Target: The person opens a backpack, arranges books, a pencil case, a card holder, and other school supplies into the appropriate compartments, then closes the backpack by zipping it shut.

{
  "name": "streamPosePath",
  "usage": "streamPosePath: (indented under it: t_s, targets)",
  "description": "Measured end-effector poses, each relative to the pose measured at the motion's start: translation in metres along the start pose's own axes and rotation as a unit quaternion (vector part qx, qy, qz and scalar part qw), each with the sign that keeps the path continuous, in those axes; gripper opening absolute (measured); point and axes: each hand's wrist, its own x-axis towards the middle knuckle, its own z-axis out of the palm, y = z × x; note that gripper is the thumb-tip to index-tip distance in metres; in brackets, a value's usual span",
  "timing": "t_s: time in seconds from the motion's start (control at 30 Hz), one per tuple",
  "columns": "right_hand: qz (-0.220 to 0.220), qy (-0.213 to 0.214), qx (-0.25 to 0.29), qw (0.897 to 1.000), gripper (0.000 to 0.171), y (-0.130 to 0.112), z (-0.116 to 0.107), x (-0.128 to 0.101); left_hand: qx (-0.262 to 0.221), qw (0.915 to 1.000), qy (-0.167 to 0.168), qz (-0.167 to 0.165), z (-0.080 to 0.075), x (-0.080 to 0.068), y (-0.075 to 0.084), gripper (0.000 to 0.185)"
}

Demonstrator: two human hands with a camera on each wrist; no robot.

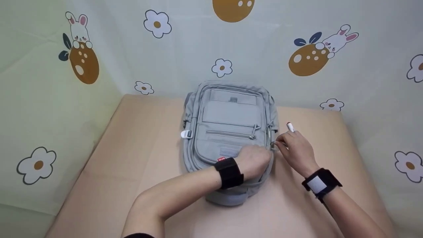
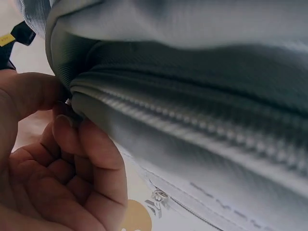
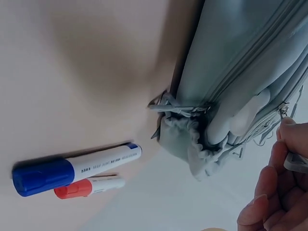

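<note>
Here's the gray backpack [image 1: 233, 114], resting on the tan tabletop [image 1: 145, 148], front panel facing my head camera. At its left edge I see a white buckle [image 1: 185, 134]; a red label [image 1: 221, 159] shows low on its front. Now the left hand [image 1: 254, 160], over the backpack's lower right: thumb and fingertips pinch its edge beside a row of zipper teeth [image 2: 192, 118]. Just off the backpack's right side, the right hand [image 1: 297, 148] has a narrow pinch on a zipper pull [image 3: 283, 109]. Also right of the backpack, a blue-capped marker [image 3: 77, 166] and a red-capped marker [image 3: 89, 186] lie close together.
</note>
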Motion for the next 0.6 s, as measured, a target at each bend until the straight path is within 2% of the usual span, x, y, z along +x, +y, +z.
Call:
streamPosePath:
  t_s: [0.4,0.6]
  targets:
    - [0.021,0.001,-0.003,1.0,0.008,0.013,0.009,0.023,-0.017,0.9996,-0.02,-0.002,0.001,0.001,-0.001,0.011]
    - [0.037,0.0,0.002,0.999,0.007,0.019,0.012,0.033,-0.018,0.9997,-0.012,-0.009,0.002,0.0,0.0,0.014]
